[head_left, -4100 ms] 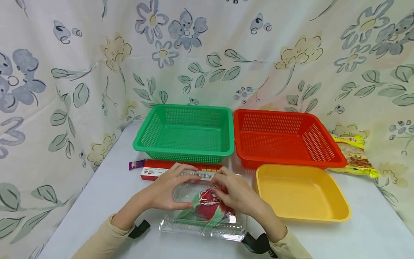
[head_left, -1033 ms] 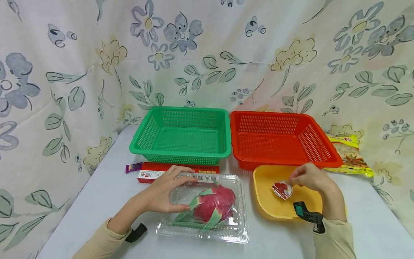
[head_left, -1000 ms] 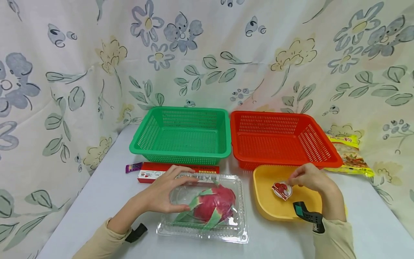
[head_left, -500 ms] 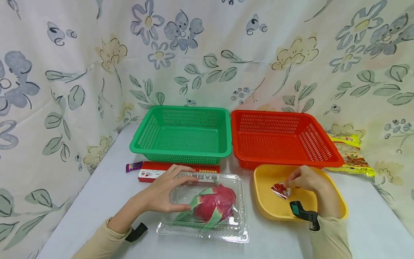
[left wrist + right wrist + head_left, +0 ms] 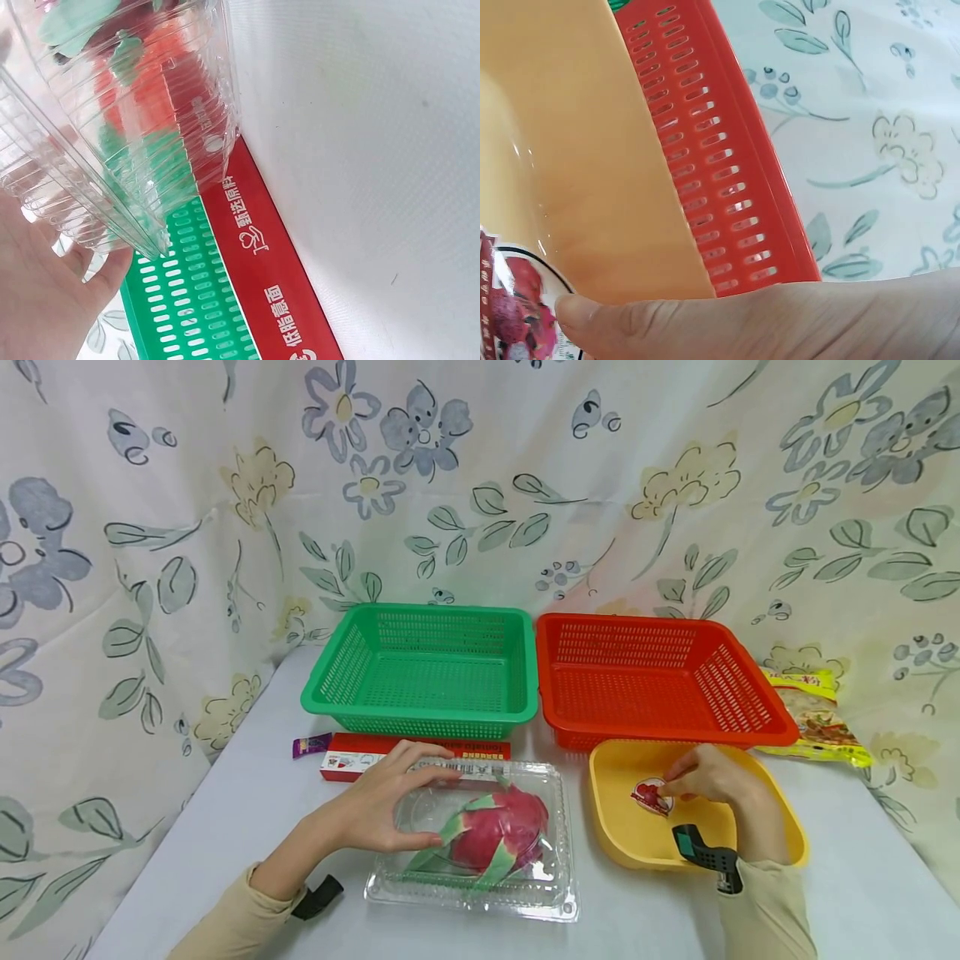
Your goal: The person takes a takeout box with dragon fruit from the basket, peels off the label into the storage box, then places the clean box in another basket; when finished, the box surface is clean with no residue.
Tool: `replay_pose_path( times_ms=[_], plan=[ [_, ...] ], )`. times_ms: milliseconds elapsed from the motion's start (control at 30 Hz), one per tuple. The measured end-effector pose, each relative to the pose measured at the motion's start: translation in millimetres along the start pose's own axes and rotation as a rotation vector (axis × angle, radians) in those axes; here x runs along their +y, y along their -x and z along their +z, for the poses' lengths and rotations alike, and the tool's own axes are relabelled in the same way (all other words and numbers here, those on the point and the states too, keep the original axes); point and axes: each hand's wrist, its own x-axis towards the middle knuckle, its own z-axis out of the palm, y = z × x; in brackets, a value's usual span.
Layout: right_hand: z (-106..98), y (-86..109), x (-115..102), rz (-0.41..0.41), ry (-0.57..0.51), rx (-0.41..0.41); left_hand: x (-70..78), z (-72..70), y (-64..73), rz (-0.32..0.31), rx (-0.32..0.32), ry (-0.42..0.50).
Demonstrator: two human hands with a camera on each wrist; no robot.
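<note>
A clear plastic clamshell box (image 5: pixel 558 827) with a dragon fruit (image 5: pixel 501 833) inside stands on the table. My left hand (image 5: pixel 378 806) holds the box by its left side, fingers and thumb spread around it. My right hand (image 5: pixel 716 781) reaches into the yellow tray (image 5: pixel 626 852) and pinches the edge of a round sticker (image 5: pixel 651 795) with a dragon fruit picture. In the right wrist view the thumb (image 5: pixel 592 319) lies on that sticker's edge (image 5: pixel 525 300); the other fingers are hidden there. Whether the sticker touches the tray floor is unclear.
Behind stand a green basket (image 5: pixel 420 714) and a red basket (image 5: pixel 667 731). A red tomato-sauce box (image 5: pixel 360 752) and a small purple packet (image 5: pixel 311 745) lie before the green one. A yellow food bag (image 5: pixel 821 727) lies right of the red basket.
My right hand has moved from the clamshell box to the yellow tray, and the sticker from the lid with it. It sinks slightly at the end. The left hand stays on the box.
</note>
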Motion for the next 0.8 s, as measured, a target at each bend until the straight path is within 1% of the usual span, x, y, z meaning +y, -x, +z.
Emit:
replay_pose_path(
  times_ms=[267, 533, 600, 800],
  plan=[
    [-3, 0.4, 2, 0.008, 0.005, -0.003, 0.2, 0.0, -0.9, 0.000, 0.000, 0.001],
    [-7, 4.4, 0, -0.001, 0.001, 0.012, 0.4, -0.2, -0.2, -0.018, -0.015, 0.006],
    [-8, 6.4, -1, -0.012, 0.001, 0.017, 0.6, -0.5, 0.2, -0.023, -0.018, 0.003],
    [-10, 17.5, -12, -0.087, -0.008, 0.012, 0.5, -1.0, -0.1, -0.016, -0.015, 0.008]
  ],
)
